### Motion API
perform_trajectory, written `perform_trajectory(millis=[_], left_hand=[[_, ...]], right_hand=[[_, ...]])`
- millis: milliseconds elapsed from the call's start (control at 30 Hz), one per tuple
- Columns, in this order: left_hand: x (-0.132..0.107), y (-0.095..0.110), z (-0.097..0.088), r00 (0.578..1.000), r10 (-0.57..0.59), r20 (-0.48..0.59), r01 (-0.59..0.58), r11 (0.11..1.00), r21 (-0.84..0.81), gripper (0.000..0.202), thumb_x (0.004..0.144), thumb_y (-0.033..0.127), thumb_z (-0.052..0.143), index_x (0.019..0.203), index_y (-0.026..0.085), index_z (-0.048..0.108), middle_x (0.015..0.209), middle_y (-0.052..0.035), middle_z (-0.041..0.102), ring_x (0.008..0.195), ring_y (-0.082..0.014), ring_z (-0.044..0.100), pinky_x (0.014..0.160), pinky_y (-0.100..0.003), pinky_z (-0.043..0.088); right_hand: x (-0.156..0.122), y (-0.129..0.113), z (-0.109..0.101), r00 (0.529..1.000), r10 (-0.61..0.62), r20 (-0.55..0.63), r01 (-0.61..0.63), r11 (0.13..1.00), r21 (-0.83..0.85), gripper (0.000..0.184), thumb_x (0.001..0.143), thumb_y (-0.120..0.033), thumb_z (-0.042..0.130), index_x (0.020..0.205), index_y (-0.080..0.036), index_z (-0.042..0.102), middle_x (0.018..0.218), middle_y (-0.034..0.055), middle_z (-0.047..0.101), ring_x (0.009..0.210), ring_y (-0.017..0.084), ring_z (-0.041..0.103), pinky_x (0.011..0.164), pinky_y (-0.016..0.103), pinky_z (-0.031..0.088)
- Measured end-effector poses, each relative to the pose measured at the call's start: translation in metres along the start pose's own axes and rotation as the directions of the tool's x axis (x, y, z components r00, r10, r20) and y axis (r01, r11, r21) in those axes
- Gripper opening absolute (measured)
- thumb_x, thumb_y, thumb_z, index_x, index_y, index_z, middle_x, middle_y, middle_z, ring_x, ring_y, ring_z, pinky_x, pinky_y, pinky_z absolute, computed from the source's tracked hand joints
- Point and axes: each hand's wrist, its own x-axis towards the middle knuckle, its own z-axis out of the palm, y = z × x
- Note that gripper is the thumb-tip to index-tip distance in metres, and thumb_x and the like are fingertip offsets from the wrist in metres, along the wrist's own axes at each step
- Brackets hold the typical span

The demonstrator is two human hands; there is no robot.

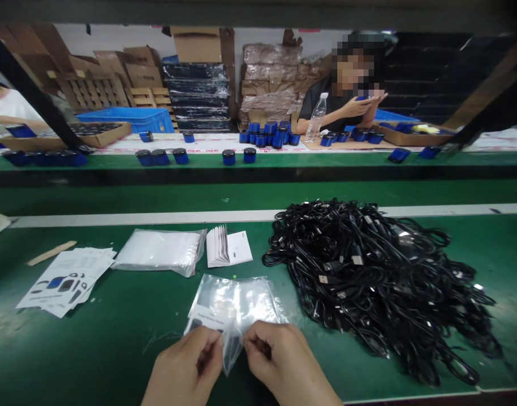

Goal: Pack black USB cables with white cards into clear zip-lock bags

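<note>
Both hands are curled, thumb and forefinger pinched close together at the near edge of the green surface. The left hand grips the left side of a clear plastic bag's near edge; the right hand grips that same edge just beside it — a loose flap of film hangs between them. A printed card shows by the left fingertips (whether inside the bag, I cannot tell). Black cables heap to the right; a booklet lies farther off — beyond the bag.
</note>
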Motion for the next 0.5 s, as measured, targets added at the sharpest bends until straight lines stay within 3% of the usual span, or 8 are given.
perform_trajectory(millis=[133,233,300,333,400,500], left_hand=[[0.004,0.004,0.011,0.990,-0.022,0.141,0.026,0.999,-0.024,0.020,0.085,0.018,0.043,0.065,0.023,0.047,0.051,0.0074,0.057,0.042,-0.0096,0.058,0.042,-0.016,0.040],[0.005,0.008,0.014,0.987,-0.038,0.156,0.045,0.998,-0.046,0.018,0.082,0.015,0.041,0.068,0.024,0.047,0.055,0.0057,0.058,0.044,-0.0105,0.057,0.043,-0.017,0.040],[0.004,0.010,0.015,0.987,-0.028,0.159,0.040,0.996,-0.074,0.016,0.076,0.011,0.041,0.068,0.024,0.047,0.060,0.0041,0.061,0.049,-0.0117,0.059,0.044,-0.018,0.041],[0.003,0.011,0.015,0.987,-0.023,0.158,0.038,0.995,-0.090,0.016,0.073,0.011,0.041,0.069,0.024,0.048,0.062,0.0038,0.062,0.051,-0.0122,0.060,0.044,-0.018,0.041],[0.002,0.013,0.015,0.990,-0.031,0.137,0.047,0.992,-0.113,0.016,0.073,0.012,0.040,0.071,0.025,0.048,0.060,0.0048,0.062,0.049,-0.0121,0.060,0.043,-0.018,0.040],[0.000,0.016,0.015,0.995,-0.076,0.065,0.085,0.985,-0.148,0.018,0.083,0.019,0.037,0.069,0.025,0.047,0.050,0.0073,0.055,0.040,-0.0103,0.054,0.039,-0.017,0.038]], right_hand=[[-0.004,0.004,-0.011,0.997,0.031,0.066,-0.044,0.976,0.213,0.016,0.080,-0.017,0.051,0.068,-0.019,0.062,0.059,-0.0036,0.055,0.055,0.011,0.049,0.053,0.020,0.034],[-0.013,0.006,-0.027,0.983,0.101,0.152,-0.170,0.812,0.559,0.012,0.083,-0.030,0.055,0.081,-0.020,0.063,0.061,-0.0040,0.054,0.056,0.011,0.053,0.054,0.020,0.041],[-0.020,0.007,-0.032,0.984,0.089,0.157,-0.175,0.687,0.706,0.017,0.081,-0.032,0.059,0.093,-0.022,0.065,0.069,-0.0027,0.059,0.059,0.011,0.058,0.060,0.021,0.047],[-0.023,0.007,-0.031,0.989,0.085,0.124,-0.149,0.675,0.722,0.018,0.080,-0.032,0.061,0.095,-0.023,0.066,0.075,-0.0014,0.060,0.060,0.012,0.061,0.061,0.022,0.049],[-0.027,0.008,-0.027,0.996,0.089,-0.019,-0.057,0.777,0.627,0.015,0.078,-0.028,0.062,0.090,-0.023,0.068,0.082,0.0010,0.062,0.062,0.012,0.062,0.061,0.022,0.050],[-0.032,0.012,-0.014,0.953,-0.041,-0.302,0.121,0.960,0.251,0.014,0.080,-0.019,0.058,0.089,-0.022,0.069,0.079,0.0031,0.063,0.064,0.014,0.062,0.060,0.021,0.051]])
